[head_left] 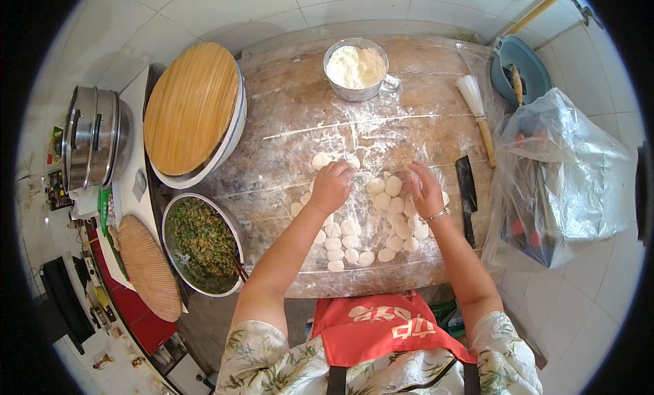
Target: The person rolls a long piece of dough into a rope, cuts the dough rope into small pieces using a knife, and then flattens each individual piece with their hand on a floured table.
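Observation:
Flattened white dough pieces (332, 244) lie in two loose groups on the floured wooden board (286, 133). My left hand (332, 187) rests low over the left group, its fingers bent loosely downward beside pieces at the group's far end; whatever lies under the palm is hidden. Over the right group, my right hand (426, 191) has its thumb and fingers apart, next to two round dough pieces (393, 186). Nothing shows in its grasp. A bracelet (436, 214) circles the right wrist.
A metal cup of flour (356, 68) stands at the far side. On the right are a brush (477, 105), a cleaver (467, 197), a blue basin (524, 61) and a plastic-covered box (558, 177). Leftward sit a filling bowl (235, 225) with chopsticks and a slatted lid (191, 109).

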Motion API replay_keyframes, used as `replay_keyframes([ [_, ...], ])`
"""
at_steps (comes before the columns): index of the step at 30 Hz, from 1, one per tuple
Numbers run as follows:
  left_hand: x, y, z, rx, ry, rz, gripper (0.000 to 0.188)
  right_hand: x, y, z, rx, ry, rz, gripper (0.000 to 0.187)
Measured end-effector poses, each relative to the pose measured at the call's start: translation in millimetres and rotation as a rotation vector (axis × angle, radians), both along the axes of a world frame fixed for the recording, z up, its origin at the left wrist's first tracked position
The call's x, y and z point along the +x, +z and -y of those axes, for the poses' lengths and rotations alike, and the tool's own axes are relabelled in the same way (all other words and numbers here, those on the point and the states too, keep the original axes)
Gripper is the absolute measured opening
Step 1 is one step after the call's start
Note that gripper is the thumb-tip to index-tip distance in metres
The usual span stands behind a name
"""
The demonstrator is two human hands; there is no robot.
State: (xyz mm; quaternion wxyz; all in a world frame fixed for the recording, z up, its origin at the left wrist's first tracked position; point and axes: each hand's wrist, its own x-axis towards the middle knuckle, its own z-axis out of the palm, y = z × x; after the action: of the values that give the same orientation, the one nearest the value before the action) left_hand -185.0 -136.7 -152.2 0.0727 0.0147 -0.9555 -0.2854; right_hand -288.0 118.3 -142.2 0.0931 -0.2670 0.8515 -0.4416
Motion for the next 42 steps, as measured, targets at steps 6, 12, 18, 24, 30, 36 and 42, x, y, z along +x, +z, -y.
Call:
replay_keyframes([
  [6,-64.1,-2.9,-32.5,-0.178,0.232,-0.015,0.056,-15.1,2.5,-2.9,-0.057,-0.083,-0.044,0.03],
  [12,-77.4,-8.0,-49.5,-0.235,0.196,0.139,0.064,-4.8,-6.5,-23.0,-0.05,-0.147,0.002,0.031],
  [18,-16.6,-31.8,21.6,0.449,0.302,-0.158,0.052,-4.6,10.8,-56.9,0.053,-0.272,-0.061,0.037],
  [24,52.3,-17.5,-0.1,-0.084,0.63,0.143,0.058,84.5,-21.2,-106.7,0.363,-0.32,0.097,0.065],
  [30,23.5,-12.3,-20.5,0.234,0.26,0.1,0.062,111.8,-25.4,-42.9,0.659,-0.287,-0.109,0.076],
  [36,156.7,13.4,-50.0,-0.251,0.35,0.232,0.093,83.0,8.1,-28.2,0.496,0.033,-0.203,0.077],
  [42,184.3,20.8,-107.8,-0.185,0.018,0.493,0.097,120.1,5.9,-65.6,0.609,0.655,-0.19,0.08],
])
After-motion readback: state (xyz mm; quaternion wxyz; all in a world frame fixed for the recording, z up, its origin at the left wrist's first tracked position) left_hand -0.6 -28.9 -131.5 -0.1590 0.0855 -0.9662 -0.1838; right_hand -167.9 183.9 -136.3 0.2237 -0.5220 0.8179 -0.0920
